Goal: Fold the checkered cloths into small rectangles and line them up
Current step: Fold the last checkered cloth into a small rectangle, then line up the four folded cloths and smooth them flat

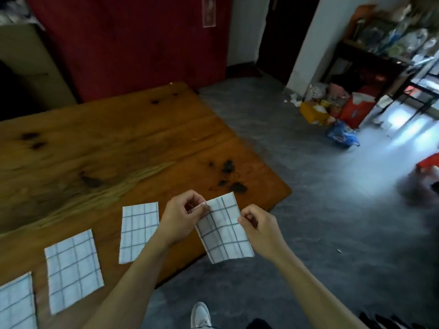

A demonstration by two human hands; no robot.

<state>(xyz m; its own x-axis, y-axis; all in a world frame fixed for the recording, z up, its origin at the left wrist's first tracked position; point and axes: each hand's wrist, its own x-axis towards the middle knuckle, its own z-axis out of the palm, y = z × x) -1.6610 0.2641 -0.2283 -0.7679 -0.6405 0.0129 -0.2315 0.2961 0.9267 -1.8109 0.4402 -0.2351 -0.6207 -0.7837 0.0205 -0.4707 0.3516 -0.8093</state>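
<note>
A white checkered cloth (pixel 224 230), folded to a small rectangle, hangs in the air over the table's near right corner. My left hand (pixel 181 219) pinches its upper left edge and my right hand (pixel 260 225) pinches its right edge. Three folded checkered cloths lie flat in a row along the near edge of the wooden table (pixel 114 148): one (pixel 139 231) just left of my left hand, one (pixel 73 269) further left, and one (pixel 16 302) cut off at the lower left corner of the view.
The table's right edge drops to a grey floor (pixel 308 210). A white shoe (pixel 201 315) shows below. Cluttered shelves, boxes and bags (pixel 342 110) stand at the far right. A red wall panel (pixel 133 43) rises behind the table.
</note>
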